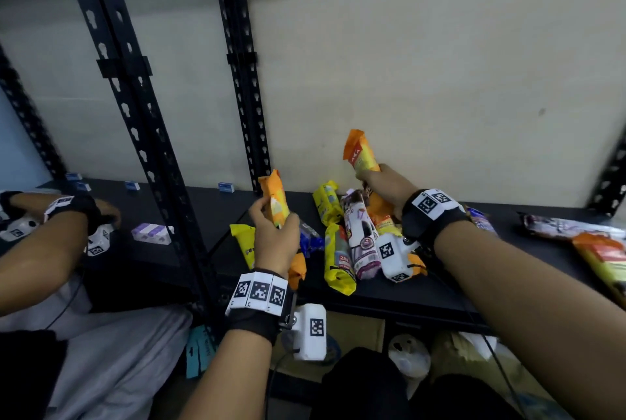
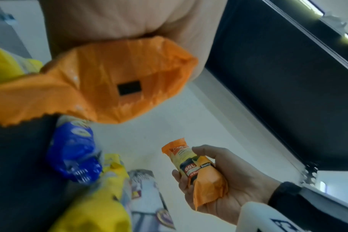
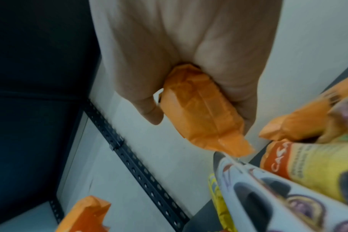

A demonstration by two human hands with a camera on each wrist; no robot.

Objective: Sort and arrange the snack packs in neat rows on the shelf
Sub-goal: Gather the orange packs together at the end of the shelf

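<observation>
My left hand (image 1: 276,236) grips an orange snack pack (image 1: 275,200) upright above the left end of a pile on the black shelf (image 1: 440,287). The left wrist view shows that orange pack (image 2: 109,78) close up under my palm. My right hand (image 1: 382,182) holds a second orange pack (image 1: 360,152) raised near the wall, and the right wrist view shows my fingers wrapped around this pack (image 3: 201,113). In the pile lie yellow packs (image 1: 338,260), a white and purple pack (image 1: 360,233) and a blue pack (image 1: 313,242).
Black slotted uprights (image 1: 135,115) (image 1: 244,81) stand left of the pile. Another person's arm (image 1: 50,233) reaches over the neighbouring shelf near a small purple and white box (image 1: 152,233). More packs (image 1: 603,250) lie at the shelf's right end. A pale wall closes the back.
</observation>
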